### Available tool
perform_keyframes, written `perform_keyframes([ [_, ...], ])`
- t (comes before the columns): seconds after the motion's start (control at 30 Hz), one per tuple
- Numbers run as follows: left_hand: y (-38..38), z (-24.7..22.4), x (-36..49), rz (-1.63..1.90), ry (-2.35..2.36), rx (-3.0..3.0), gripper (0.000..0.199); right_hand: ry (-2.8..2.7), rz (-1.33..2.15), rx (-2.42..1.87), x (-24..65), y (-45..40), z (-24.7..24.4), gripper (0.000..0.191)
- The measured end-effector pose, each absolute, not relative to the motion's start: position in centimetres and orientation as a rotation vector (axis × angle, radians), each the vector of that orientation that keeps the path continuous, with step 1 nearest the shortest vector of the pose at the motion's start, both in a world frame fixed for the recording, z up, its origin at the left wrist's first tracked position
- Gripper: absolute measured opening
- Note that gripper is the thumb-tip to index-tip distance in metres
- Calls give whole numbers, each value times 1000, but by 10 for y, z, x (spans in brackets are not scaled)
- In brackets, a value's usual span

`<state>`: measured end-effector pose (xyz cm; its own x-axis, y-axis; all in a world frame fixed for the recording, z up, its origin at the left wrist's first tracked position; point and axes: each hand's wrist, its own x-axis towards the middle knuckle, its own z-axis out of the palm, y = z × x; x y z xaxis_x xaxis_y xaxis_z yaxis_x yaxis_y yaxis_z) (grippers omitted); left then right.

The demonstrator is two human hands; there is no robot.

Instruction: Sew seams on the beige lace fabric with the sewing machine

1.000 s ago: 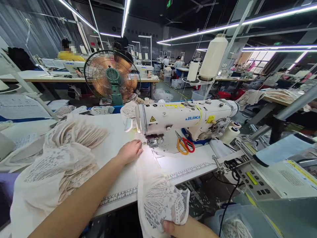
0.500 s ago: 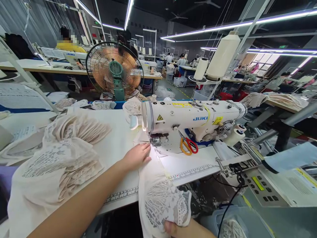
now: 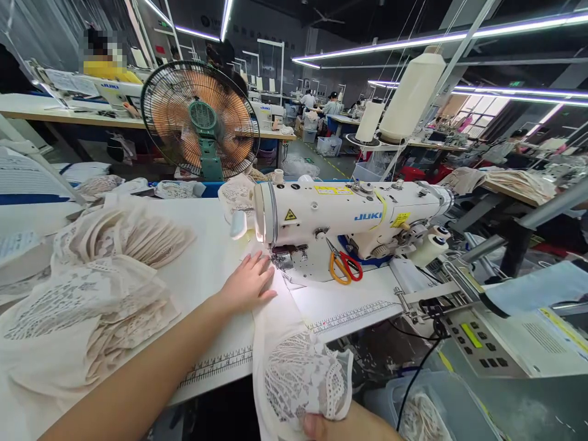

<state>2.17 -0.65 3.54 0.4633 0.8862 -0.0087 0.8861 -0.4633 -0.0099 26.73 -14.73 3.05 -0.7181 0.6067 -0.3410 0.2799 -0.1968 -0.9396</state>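
Fabric [image 3: 280, 306], pale cream with a lace panel, runs from just beside the needle area of the white sewing machine [image 3: 316, 214] toward the wearer, its lace end hanging past the front edge of the white desk [image 3: 215, 251]. The left hand [image 3: 245, 285] lies palm down on the cloth near the presser foot, fingers spread and nearly flat, pressing on it rather than gripping. At the lower edge of the view, the right hand [image 3: 324, 425] pinches the lace end; its thumb rests on top, while the fingers underneath are hidden.

Orange-and-red scissors [image 3: 342, 266] lie by the machine, under its arm, blades pointing away from the wearer. Ruler markings [image 3: 353, 315] run along the front of the desk. To the left sits a heap of similar lace pieces [image 3: 128, 245] — folded and overlapping. Beyond the desk stands a round fan [image 3: 202, 119], and thread cones [image 3: 411, 98] rise behind the machine. Lower right, a clear bin [image 3: 390, 398] holds more pale cloth.
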Motion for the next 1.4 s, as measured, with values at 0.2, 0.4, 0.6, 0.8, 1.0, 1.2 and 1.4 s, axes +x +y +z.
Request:
perform_keyframes([
  [0.2, -4, 35, 11, 100, -1661, -2806, 57, -1815, 2011, -1083, 263, -150, 31, 33],
  [0.4, -7, 34, 14, 108, -1700, -2786, 56, -1807, 2015, -1088, 264, -150, 30, 33],
  [0.6, -9, 35, 20, 116, -1729, -2735, 55, -1793, 2025, -1101, 266, -151, 28, 33],
  [0.8, -5, 36, 21, 136, -1731, -2737, 55, -1785, 2047, -1098, 266, -150, 26, 34],
  [1.0, -4, 37, 18, 176, -1747, -2757, 58, -1784, 2061, -1078, 266, -149, 25, 36],
  [1.2, -2, 40, 16, 201, -1758, -2761, 59, -1794, 2066, -1048, 264, -146, 25, 35],
  [1.4, 0, 42, 16, 203, -1754, -2745, 57, -1813, 2050, -991, 261, -143, 23, 34],
])
